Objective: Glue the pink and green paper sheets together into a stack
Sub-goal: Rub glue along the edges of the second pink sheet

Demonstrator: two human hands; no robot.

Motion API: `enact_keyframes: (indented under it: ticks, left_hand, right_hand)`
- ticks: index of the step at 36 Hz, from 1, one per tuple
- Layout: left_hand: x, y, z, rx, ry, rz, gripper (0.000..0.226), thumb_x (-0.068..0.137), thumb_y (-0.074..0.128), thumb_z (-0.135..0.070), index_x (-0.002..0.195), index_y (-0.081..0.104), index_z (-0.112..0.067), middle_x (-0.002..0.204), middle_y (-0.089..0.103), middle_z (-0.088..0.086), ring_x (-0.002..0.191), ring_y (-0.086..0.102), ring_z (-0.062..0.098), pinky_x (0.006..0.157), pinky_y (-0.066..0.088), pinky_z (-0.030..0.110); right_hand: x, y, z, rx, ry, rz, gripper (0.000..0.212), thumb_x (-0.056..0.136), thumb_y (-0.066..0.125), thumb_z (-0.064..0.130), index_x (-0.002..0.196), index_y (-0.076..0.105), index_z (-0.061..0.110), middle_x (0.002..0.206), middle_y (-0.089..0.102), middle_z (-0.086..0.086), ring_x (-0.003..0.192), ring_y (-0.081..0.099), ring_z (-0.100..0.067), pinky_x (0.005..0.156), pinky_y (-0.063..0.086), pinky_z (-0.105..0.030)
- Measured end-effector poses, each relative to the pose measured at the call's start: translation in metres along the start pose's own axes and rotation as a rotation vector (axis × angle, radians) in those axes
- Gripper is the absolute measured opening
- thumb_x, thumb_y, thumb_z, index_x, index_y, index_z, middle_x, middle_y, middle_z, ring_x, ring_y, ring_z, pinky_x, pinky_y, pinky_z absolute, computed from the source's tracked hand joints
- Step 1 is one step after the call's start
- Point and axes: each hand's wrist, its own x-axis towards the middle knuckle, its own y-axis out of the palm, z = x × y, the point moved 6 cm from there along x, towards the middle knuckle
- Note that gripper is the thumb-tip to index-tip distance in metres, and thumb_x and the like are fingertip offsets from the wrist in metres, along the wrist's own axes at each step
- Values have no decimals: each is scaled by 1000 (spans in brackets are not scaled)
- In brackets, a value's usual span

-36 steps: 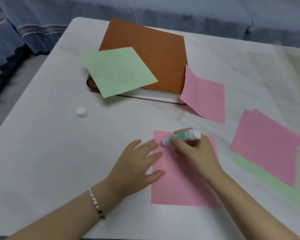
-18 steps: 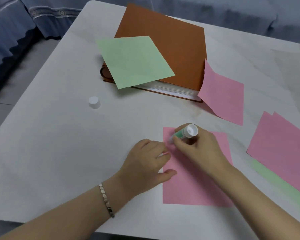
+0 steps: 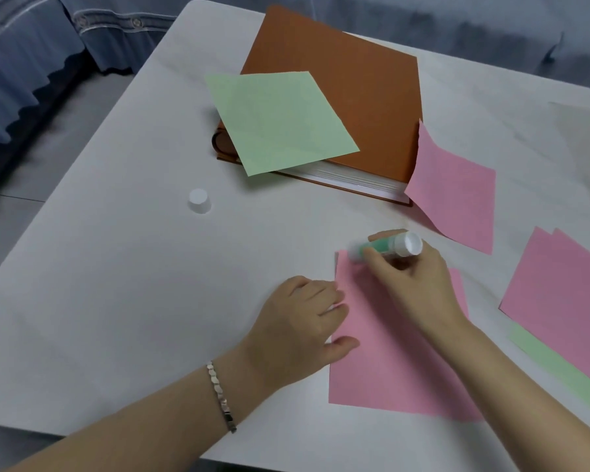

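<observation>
Far left I see the white cap (image 3: pixel 199 200) standing on the table (image 3: pixel 116 301). The left hand (image 3: pixel 300 330) lies relaxed, its thumb and fingertips pressing the left edge of the pink sheet (image 3: pixel 389 362). The right hand (image 3: pixel 413 284) pinches the glue stick (image 3: pixel 385 247), tip at that sheet's far left corner.

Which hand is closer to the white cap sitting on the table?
Left. The left hand rests on the left edge of the pink sheet, below and right of the white cap; the right hand, gripping the glue stick, is farther right, over that sheet's top.
</observation>
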Motion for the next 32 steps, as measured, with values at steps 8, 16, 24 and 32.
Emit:
enact_keyframes:
  ticks: [8, 16, 24, 32]
  left_hand:
    - [1, -1, -2, 11, 19, -14, 30, 78, 65, -37, 78, 72, -7, 88, 70, 5, 87, 64, 21, 77, 45, 32]
    - [1, -1, -2, 2, 20, 5, 31, 80, 64, -35, 79, 72, -6, 89, 69, 7, 85, 63, 22, 76, 46, 33]
    - [0, 2, 0, -26, 16, 40, 30, 82, 63, -35, 76, 72, -6, 85, 68, 6, 79, 63, 24, 71, 46, 34]
    - [0, 3, 1, -14, 4, 36, 29, 80, 64, -36, 74, 71, -8, 81, 67, 3, 75, 62, 23, 71, 45, 34]
  right_hand:
    - [-5, -14, 5, 37, -9, -48, 15, 77, 66, 32, 87, 66, 21, 77, 65, 6, 65, 60, -15, 63, 48, -31]
    - [-5, -13, 11, 49, -17, 11, 8, 74, 68, 29, 80, 65, 24, 64, 62, 7, 59, 55, -14, 62, 47, -32]
    - [-18, 13, 2, -114, -12, 208, 6, 77, 63, 19, 80, 68, 21, 79, 70, 2, 72, 60, -12, 66, 46, -22]
    - [-13, 20, 8, -100, -70, 176, 3, 80, 63, 21, 82, 64, 18, 80, 70, -3, 70, 58, -17, 66, 45, -24]
